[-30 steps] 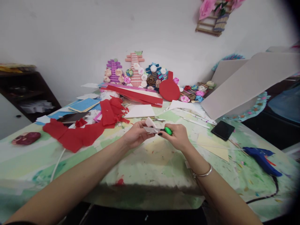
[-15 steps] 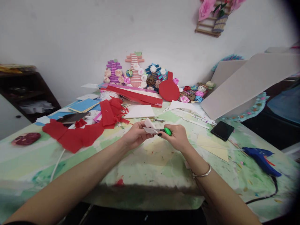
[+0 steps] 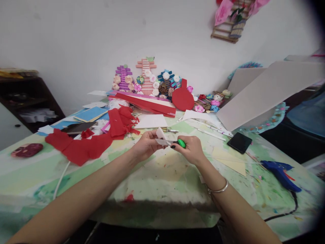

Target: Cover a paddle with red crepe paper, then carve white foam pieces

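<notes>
While my left hand [image 3: 146, 145] pinched the white piece [image 3: 160, 132] above the table [image 3: 175, 179] | my right hand [image 3: 192, 148] gripped a green-handled cutter [image 3: 181, 143], blade [image 3: 162, 141] right by it, couldn't tell if touching | looked light, kinda bendy, so pinching its edge clear of the blade seemed smart

Green-and-cream patterned table cover [image 3: 152, 183]: paint-stained, draped over the tabletop's near edge.
Plain off-white wall [image 3: 83, 40]: behind the far edge, faintly smudged.
Brown ladder-like hanging with pink flowers [image 3: 238, 29]: high on the wall, beyond the far right corner.
Dark brown shelf unit [image 3: 33, 89]: past the left edge, near a white knobbed door [image 3: 11, 123].
Light: soft, dim, even.
</notes>
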A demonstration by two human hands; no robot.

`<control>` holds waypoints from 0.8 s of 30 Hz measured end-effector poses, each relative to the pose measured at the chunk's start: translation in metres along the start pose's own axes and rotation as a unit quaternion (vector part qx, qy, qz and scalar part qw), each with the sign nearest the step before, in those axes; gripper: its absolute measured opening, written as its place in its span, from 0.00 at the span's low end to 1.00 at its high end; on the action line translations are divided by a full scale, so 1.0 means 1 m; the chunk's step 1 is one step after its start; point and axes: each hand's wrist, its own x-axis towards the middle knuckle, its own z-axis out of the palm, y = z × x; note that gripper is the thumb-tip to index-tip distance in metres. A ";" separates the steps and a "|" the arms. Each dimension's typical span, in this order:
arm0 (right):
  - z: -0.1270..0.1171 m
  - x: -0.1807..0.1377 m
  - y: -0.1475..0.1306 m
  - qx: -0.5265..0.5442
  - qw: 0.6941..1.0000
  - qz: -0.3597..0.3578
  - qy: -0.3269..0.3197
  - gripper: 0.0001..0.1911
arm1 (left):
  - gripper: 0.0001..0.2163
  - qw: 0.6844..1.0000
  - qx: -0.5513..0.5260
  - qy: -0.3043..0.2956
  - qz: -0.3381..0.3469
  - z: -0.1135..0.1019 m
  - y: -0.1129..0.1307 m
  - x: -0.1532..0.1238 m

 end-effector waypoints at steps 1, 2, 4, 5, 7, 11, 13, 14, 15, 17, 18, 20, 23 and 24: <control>0.000 0.000 -0.001 0.001 1.000 -0.002 -0.002 0.30 | 0.07 1.000 0.004 0.001 0.000 0.001 0.000 0.000; 0.000 0.000 -0.001 0.001 1.000 -0.003 -0.004 0.30 | 0.07 1.000 0.008 0.002 -0.001 0.002 0.000 0.000; 0.001 -0.001 -0.002 0.001 1.000 -0.005 -0.006 0.30 | 0.07 1.000 0.015 0.005 -0.003 0.002 0.000 0.000; 0.001 -0.001 -0.002 0.002 1.000 -0.006 -0.007 0.30 | 0.07 1.000 0.016 0.006 -0.005 0.003 -0.001 0.000; 0.001 -0.001 -0.002 0.003 1.000 -0.009 -0.007 0.30 | 0.06 1.000 0.014 0.005 -0.007 0.002 -0.001 0.000; 0.001 -0.001 -0.003 0.004 1.000 -0.014 -0.004 0.30 | 0.06 1.000 0.002 0.005 -0.008 0.001 -0.002 0.000; 0.001 -0.002 -0.004 0.001 1.000 -0.016 -0.001 0.30 | 0.05 1.000 -0.002 0.012 -0.011 0.001 -0.002 0.001; 0.001 -0.002 -0.004 0.000 1.000 -0.017 0.000 0.30 | 0.05 1.000 -0.003 0.016 -0.012 0.001 -0.002 0.000; 0.001 -0.002 -0.004 -0.001 1.000 -0.016 0.000 0.30 | 0.05 1.000 -0.003 0.018 -0.014 0.001 -0.002 0.000; 0.001 -0.002 -0.004 -0.003 1.000 -0.014 -0.001 0.30 | 0.06 1.000 -0.003 0.019 -0.016 0.002 -0.001 0.000; 0.001 -0.002 -0.004 -0.003 1.000 -0.014 -0.001 0.30 | 0.06 1.000 -0.005 0.017 -0.015 0.002 -0.001 0.000; 0.001 -0.001 -0.004 -0.005 1.000 -0.013 0.000 0.30 | 0.05 1.000 -0.008 0.013 -0.013 0.003 -0.001 -0.001; 0.001 -0.001 -0.004 -0.012 1.000 -0.011 0.003 0.30 | 0.05 1.000 -0.008 0.011 -0.013 0.003 -0.001 -0.001; 0.001 -0.001 -0.004 -0.013 1.000 -0.009 0.004 0.30 | 0.05 1.000 -0.010 0.010 -0.013 0.003 -0.001 -0.001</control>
